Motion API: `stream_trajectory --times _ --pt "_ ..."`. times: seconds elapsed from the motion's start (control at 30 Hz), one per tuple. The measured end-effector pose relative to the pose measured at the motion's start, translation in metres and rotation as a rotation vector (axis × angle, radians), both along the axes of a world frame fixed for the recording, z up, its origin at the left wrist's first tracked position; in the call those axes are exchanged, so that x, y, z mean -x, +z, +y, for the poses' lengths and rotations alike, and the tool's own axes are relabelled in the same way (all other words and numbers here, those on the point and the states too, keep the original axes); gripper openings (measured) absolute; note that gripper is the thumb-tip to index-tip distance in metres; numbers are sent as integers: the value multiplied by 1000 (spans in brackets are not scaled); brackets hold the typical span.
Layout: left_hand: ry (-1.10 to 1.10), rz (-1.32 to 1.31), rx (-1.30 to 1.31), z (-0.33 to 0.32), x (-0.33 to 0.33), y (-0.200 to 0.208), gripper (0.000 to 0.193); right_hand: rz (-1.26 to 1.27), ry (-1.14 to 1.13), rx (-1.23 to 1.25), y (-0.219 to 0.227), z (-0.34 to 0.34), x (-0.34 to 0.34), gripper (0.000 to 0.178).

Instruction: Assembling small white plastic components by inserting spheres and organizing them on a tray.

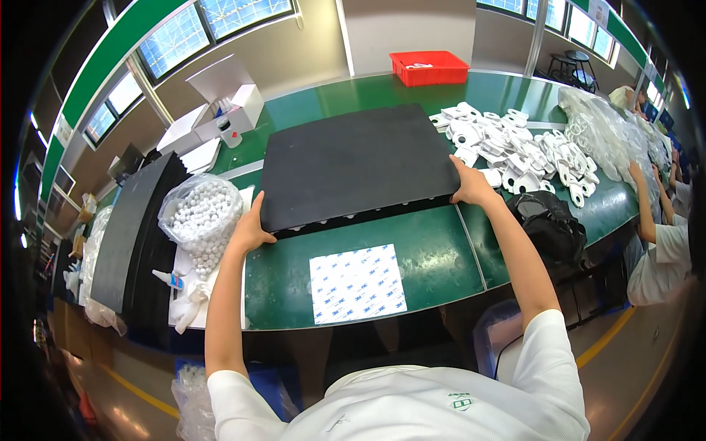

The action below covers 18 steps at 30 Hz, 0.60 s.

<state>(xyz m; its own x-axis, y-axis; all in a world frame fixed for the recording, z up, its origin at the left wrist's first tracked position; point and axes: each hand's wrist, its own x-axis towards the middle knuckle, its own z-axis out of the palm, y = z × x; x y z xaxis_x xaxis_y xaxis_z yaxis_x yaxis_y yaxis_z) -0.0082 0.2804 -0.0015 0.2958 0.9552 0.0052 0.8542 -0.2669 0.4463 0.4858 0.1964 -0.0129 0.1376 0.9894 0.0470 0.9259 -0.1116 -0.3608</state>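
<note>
The desk (434, 250) is showing deep green, and in its middle a board (357, 162) is appearing plain black. At six o'clock from the board, a sheet (357, 285) is displaying a repeating blue print on white. At one o'clock a tub (430, 70) is glowing bright red; at three, a heap of parts (511, 151) is showing white. At eight, small balls (202, 209) are gleaming white.

left hand (252, 231) and right hand (473, 184) hold a black slab (360, 163)
</note>
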Motion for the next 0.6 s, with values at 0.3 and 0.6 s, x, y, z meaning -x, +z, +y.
stream_trajectory --times 0.3,0.6 --pt "1 -93 39 13 2 4 123 48 -68 -53 1 -13 9 102" --pt "-10 -94 -15 10 16 -10 124 108 -93 -131 -2 -37 24 96"
